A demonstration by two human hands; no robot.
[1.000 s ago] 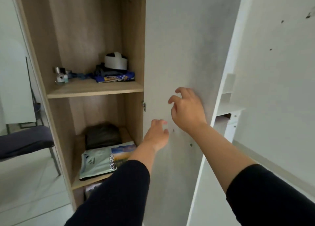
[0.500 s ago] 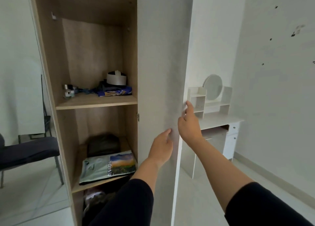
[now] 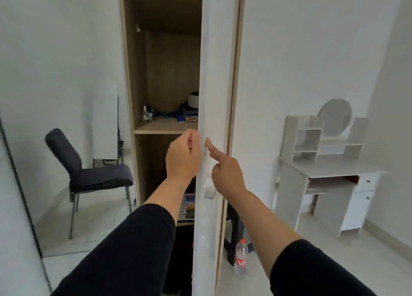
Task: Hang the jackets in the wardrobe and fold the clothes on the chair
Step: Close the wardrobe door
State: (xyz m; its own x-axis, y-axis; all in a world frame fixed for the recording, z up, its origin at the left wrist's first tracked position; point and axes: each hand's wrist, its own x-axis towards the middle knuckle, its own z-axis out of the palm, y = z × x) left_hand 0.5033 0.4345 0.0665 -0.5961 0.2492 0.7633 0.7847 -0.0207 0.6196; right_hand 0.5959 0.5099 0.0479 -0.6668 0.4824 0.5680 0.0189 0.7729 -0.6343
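Note:
The wooden wardrobe (image 3: 165,50) stands ahead with its white door (image 3: 219,72) swung partly across the opening. My left hand (image 3: 182,157) grips the door's free edge at shelf height, fingers curled round it. My right hand (image 3: 225,168) touches the door's outer face with a straight index finger, just above a small white handle (image 3: 209,189). A dark upholstered chair (image 3: 98,177) stands to the left with nothing lying on its seat. No jacket shows in this view.
Small items sit on the wardrobe shelf (image 3: 165,126), and a printed folded piece (image 3: 188,208) lies on the lower shelf. A white dressing table (image 3: 330,168) with a round mirror stands at the right. A water bottle (image 3: 241,262) and a black stool (image 3: 236,224) are on the floor behind the door.
The door has swung leftward across the opening, hiding most of the shelves. Both hands moved from its inner face to its free edge, and my view has backed away.

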